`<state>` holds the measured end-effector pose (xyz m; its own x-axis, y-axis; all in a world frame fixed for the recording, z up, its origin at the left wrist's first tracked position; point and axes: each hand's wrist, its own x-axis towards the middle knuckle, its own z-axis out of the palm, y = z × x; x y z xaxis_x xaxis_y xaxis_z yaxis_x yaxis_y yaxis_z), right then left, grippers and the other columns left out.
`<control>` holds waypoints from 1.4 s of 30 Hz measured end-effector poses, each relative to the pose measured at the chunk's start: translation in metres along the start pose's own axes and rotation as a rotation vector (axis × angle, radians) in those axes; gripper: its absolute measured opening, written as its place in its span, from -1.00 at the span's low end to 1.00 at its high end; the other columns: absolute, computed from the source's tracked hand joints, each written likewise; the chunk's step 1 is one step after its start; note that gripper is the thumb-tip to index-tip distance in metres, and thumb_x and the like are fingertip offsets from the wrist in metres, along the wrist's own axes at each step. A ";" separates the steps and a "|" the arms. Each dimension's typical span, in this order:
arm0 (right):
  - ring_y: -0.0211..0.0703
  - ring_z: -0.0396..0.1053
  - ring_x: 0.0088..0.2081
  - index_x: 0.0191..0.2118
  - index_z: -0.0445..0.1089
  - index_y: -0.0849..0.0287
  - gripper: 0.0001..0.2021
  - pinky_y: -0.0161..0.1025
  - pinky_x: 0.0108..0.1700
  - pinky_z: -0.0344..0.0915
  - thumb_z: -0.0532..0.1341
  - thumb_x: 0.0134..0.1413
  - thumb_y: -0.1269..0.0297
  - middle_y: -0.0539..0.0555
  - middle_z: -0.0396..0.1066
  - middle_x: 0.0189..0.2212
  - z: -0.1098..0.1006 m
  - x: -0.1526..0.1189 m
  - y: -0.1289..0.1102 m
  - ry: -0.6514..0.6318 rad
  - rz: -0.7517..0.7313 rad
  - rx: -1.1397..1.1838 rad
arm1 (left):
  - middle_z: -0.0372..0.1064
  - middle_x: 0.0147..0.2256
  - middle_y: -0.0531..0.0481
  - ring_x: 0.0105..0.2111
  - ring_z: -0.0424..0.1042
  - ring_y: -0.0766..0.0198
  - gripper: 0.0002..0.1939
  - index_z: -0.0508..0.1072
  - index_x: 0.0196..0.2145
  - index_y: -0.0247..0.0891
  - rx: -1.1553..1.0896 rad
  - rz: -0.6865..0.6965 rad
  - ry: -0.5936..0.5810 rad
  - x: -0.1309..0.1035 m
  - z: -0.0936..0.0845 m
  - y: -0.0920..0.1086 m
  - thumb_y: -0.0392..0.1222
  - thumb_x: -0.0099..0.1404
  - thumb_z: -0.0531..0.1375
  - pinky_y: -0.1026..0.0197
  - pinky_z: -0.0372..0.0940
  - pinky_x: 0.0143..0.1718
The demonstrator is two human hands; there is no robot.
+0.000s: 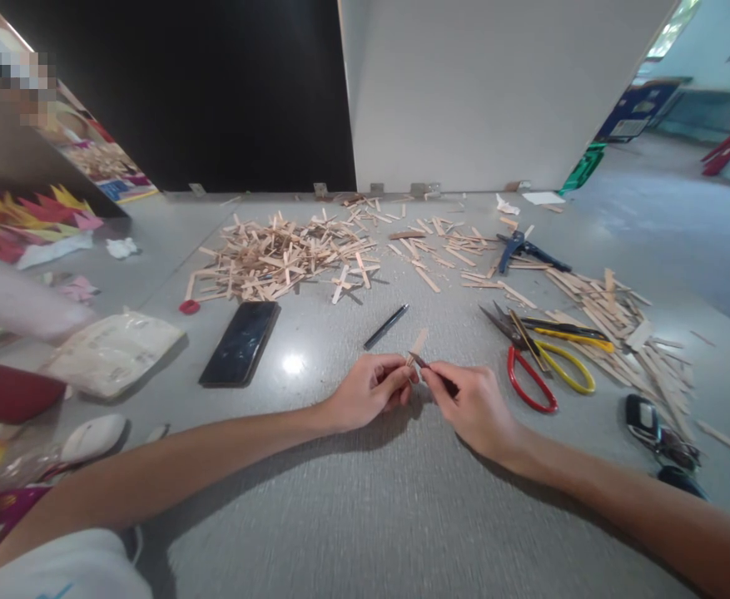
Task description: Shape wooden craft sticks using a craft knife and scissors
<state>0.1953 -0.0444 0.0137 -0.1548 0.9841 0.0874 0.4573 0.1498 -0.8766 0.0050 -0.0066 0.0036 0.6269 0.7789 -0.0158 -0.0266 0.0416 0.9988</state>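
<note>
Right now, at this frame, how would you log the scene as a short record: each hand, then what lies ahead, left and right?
Left hand: pinching a wooden strip
Right hand: gripping a dark pointed tool, tip at the strip; exact type unclear
Ahead: dark pen; beyond it, a heap of wooden pieces
Left: black phone, white computer mouse
Right: scissors with red and yellow handles
Surface: gray table

Left of the black phone you have a pale packet and a white mouse, with a dark fob well to the phone's right.
</note>
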 end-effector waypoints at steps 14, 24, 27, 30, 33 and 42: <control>-0.38 -0.03 -0.74 -0.45 0.32 0.08 -0.48 -0.37 -0.73 -0.09 0.16 0.20 -0.32 -0.15 0.17 -0.69 -0.002 0.006 -0.002 -0.262 0.246 0.336 | 0.25 -0.56 0.11 -0.63 0.12 0.43 -0.38 0.39 -0.44 -0.25 -0.020 -0.029 -0.022 0.001 -0.004 -0.004 0.41 0.40 0.24 0.35 0.01 -0.62; -0.28 0.11 -0.62 -0.54 0.29 0.08 -0.59 -0.24 -0.53 0.01 0.13 0.34 0.06 -0.05 0.26 -0.65 -0.017 0.007 -0.007 -0.113 0.058 0.028 | 0.26 -0.58 0.16 -0.66 0.10 0.43 -0.46 0.47 -0.30 -0.25 -0.038 -0.022 0.047 0.003 -0.003 -0.008 0.36 0.41 0.24 0.35 0.03 -0.63; -0.26 0.07 -0.60 -0.57 0.24 0.08 -0.57 -0.20 -0.48 -0.02 0.10 0.37 0.13 -0.06 0.21 -0.67 -0.020 0.008 -0.006 -0.095 -0.012 -0.089 | 0.28 -0.57 0.15 -0.66 0.12 0.43 -0.47 0.48 -0.29 -0.26 -0.021 -0.024 0.050 0.003 -0.004 -0.008 0.34 0.41 0.24 0.36 0.05 -0.63; -0.25 -0.01 -0.58 -0.56 0.22 0.07 -0.58 -0.19 -0.45 -0.05 0.11 0.38 0.14 -0.11 0.08 -0.67 -0.022 0.008 -0.005 -0.093 -0.076 -0.178 | 0.27 -0.57 0.15 -0.65 0.13 0.43 -0.45 0.49 -0.27 -0.27 0.001 -0.019 0.066 0.002 -0.004 -0.007 0.36 0.42 0.22 0.36 0.07 -0.62; -0.24 -0.08 -0.55 -0.55 0.18 0.07 -0.60 -0.18 -0.42 -0.06 0.10 0.37 0.18 -0.14 0.01 -0.65 -0.026 0.009 -0.006 -0.100 -0.130 -0.246 | 0.26 -0.57 0.15 -0.65 0.13 0.43 -0.44 0.51 -0.25 -0.28 0.040 -0.009 0.075 0.000 -0.004 -0.007 0.36 0.44 0.19 0.36 0.08 -0.61; -0.20 0.23 -0.54 -0.42 0.52 0.16 -0.60 -0.18 -0.39 0.09 0.12 0.50 0.31 0.06 0.53 -0.55 -0.042 0.007 -0.012 -0.173 -0.241 -0.604 | 0.23 -0.59 0.16 -0.61 0.15 0.39 -0.56 0.55 -0.24 -0.31 0.239 0.055 0.115 -0.002 -0.001 -0.008 0.13 0.51 0.13 0.35 0.06 -0.57</control>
<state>0.2257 -0.0355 0.0449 -0.4292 0.8943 0.1267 0.7940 0.4404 -0.4191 0.0029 -0.0079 -0.0047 0.5363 0.8427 0.0475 0.1345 -0.1409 0.9808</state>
